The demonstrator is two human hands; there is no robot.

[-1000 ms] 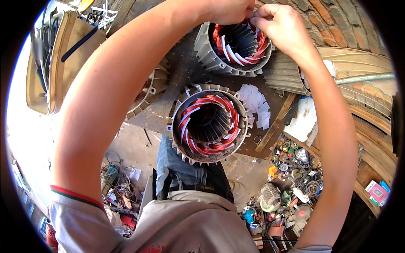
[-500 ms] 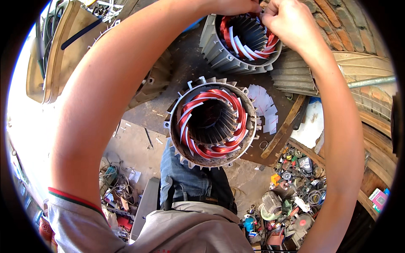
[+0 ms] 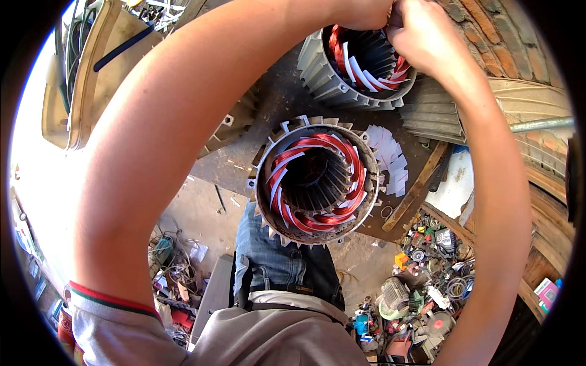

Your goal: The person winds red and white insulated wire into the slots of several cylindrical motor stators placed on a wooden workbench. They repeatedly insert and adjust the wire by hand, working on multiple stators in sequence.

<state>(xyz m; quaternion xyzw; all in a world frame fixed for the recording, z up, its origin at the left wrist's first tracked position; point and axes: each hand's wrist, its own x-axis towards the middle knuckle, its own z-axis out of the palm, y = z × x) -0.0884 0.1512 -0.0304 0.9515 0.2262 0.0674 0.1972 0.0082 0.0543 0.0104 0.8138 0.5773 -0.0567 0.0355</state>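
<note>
Both my hands meet above the far rim of a grey finned motor housing (image 3: 323,70) at the top, which has red copper windings (image 3: 337,52) and white insulating paper strips (image 3: 359,72) inside. My left hand (image 3: 366,13) is closed at the upper edge, its fingertips mostly hidden. Beside it, my right hand (image 3: 424,38) is curled shut, its fingers bent inward toward the left. Whatever the fingers grip does not show. Nearer to me stands a second motor stator (image 3: 264,198), upright, with red windings (image 3: 317,219) and white paper strips around its dark bore.
White paper slips (image 3: 390,155) lie fanned on the dark table (image 3: 274,100) beside the near stator, by a wooden strip (image 3: 415,186). Another finned housing (image 3: 430,113) lies at right. Below, heaps of parts (image 3: 421,299) and wires (image 3: 174,262) cover the floor. A brick wall (image 3: 500,43) rises at far right.
The view has shifted a little, so both stators appear slightly lower and farther right. My two hands have drawn closer together at the far housing's rim.
</note>
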